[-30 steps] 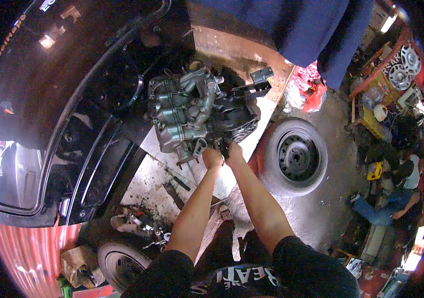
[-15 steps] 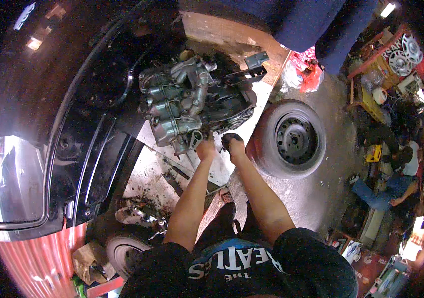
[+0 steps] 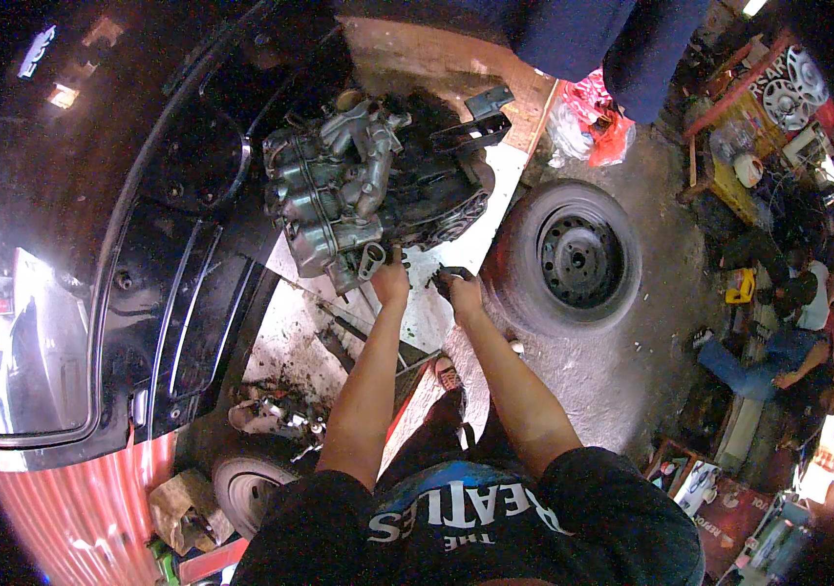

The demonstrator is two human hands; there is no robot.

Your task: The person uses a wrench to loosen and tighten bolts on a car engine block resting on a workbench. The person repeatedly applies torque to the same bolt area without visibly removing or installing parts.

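A greasy metal car engine [image 3: 339, 186] with a curved pipe manifold lies on a white board [image 3: 275, 342]. My left hand [image 3: 392, 280] is at the engine's near edge, beside a round metal opening. Its fingers look curled against the engine, though their tips are partly hidden. To the right, and a little apart from the engine, is my right hand [image 3: 463, 295]. Its fingers are closed and dark, around something too small and dark to make out.
A wheel with a black rim [image 3: 578, 256] lies on the floor to the right. Black car bodywork [image 3: 172, 225] fills the left. Dark metal bars [image 3: 339, 322] and loose parts [image 3: 275, 415] lie near. A person [image 3: 778, 361] sits far right; dark blue cloth [image 3: 573, 39] hangs above.
My right hand has drawn back slightly from the engine, widening the gap between my hands. My left hand stays at the engine's edge. The whole view has shifted a little.
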